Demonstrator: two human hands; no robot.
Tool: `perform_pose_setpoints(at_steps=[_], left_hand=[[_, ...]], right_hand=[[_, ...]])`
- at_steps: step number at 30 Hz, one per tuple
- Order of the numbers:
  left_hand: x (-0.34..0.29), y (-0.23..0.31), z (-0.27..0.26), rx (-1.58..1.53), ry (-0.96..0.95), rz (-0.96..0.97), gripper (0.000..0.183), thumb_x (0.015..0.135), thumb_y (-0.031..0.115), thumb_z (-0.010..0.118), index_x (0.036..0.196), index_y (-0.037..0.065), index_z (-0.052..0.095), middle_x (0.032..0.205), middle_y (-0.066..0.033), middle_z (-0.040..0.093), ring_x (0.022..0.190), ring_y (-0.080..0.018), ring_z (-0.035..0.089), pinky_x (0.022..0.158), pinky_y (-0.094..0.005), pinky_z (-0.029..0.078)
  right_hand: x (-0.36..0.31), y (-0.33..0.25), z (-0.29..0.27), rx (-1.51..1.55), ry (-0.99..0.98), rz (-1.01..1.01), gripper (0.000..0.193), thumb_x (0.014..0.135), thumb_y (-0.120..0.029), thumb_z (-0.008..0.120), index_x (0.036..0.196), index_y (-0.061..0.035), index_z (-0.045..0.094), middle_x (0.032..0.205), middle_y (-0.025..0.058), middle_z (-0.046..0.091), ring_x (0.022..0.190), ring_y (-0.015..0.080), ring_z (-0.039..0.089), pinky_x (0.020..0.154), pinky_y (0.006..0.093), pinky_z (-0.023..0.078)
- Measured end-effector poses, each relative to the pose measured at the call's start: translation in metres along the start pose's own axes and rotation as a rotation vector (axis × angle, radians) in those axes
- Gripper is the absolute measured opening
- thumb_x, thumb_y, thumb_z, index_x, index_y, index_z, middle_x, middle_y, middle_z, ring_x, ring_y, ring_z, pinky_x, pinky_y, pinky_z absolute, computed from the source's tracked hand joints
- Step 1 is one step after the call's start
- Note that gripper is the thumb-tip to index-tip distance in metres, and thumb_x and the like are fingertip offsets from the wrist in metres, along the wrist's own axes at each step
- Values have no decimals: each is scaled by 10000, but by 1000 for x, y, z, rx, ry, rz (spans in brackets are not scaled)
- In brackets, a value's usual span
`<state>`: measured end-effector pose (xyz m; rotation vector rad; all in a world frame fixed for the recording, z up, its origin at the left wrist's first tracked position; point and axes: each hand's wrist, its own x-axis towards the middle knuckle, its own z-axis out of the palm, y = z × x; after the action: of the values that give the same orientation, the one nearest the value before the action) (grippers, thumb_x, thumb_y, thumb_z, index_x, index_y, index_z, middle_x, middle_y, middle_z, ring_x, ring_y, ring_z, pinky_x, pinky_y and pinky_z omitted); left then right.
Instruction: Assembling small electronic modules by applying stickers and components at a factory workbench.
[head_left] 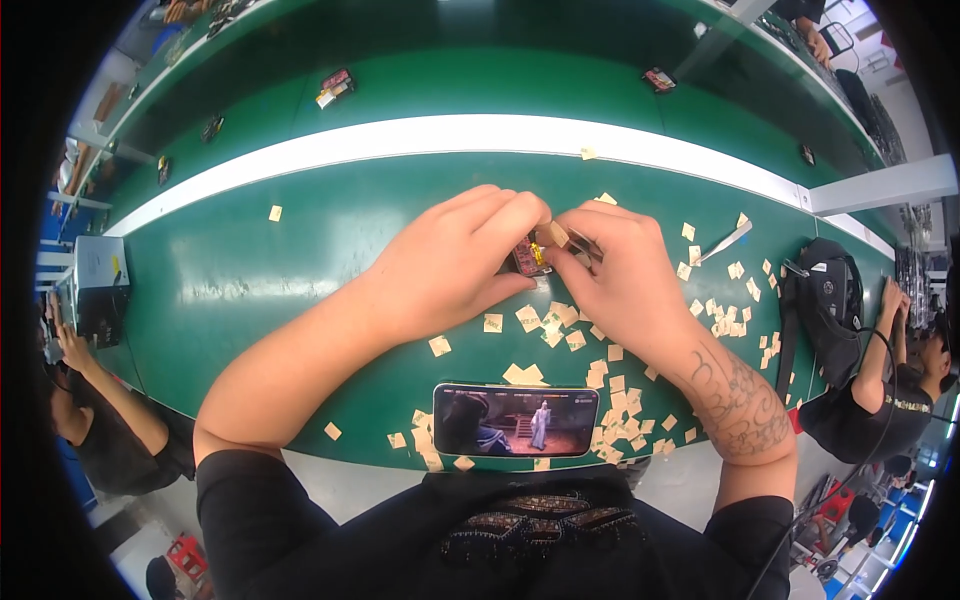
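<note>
A small dark-and-red electronic board with a yellow part (534,256) is held between the fingers and thumb of my left hand (470,255), just above the green bench. My right hand (622,262) meets it from the right, thumb and fingers pinched close to the yellow part. Something thin and greyish shows between the right fingers, too small to make out. Around and below the hands lie many small cream paper squares (527,318), some overlapping. A phone (516,420) playing a video lies flat near the bench's front edge, below both hands.
A pale pointed strip (726,241) lies to the right among paper squares. Farther right is a black bag (828,300); a white-and-grey box (100,290) stands far left. Beyond the white rail (480,133), similar small boards (335,88) sit on a green surface. Other people work on both sides.
</note>
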<state>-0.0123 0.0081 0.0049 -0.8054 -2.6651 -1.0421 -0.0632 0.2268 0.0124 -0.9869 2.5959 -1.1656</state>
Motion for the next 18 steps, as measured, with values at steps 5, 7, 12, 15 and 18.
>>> perform_pose_setpoints(at_steps=[5,7,12,15,18], left_hand=[[-1,2,-2,46,29,28,503,782,81,932,1155,39,598,1078,-128,687,999,-353,690,846,-428,582],[1,-2,0,39,51,52,500,792,65,927,1175,36,606,1091,-121,694,1007,-336,693,836,-416,581],[7,3,0,-197,110,-117,456,865,-20,859,1252,22,621,1122,-106,717,991,-238,713,788,-350,571],[11,3,-1,-467,-5,-352,299,954,-85,730,1224,4,638,1061,-76,721,905,-98,680,714,-247,531],[17,1,0,-389,-33,-348,247,954,-95,718,1168,2,642,1013,-52,708,896,-75,662,710,-230,522]], right_hand=[[-4,16,2,86,182,-64,177,929,-12,750,1103,-17,720,836,125,706,769,327,714,699,424,553],[-3,25,-1,332,-49,41,204,952,-6,750,1148,-13,697,864,103,726,700,204,679,640,343,515],[2,31,9,626,79,32,182,956,23,760,1121,-13,690,867,59,720,668,56,531,604,246,439],[-1,20,-1,510,111,-4,185,946,20,764,1110,-12,684,867,68,717,677,84,562,605,264,450],[-2,17,-7,374,122,-75,229,916,-1,782,1116,-13,670,925,121,706,806,238,713,703,344,554]])
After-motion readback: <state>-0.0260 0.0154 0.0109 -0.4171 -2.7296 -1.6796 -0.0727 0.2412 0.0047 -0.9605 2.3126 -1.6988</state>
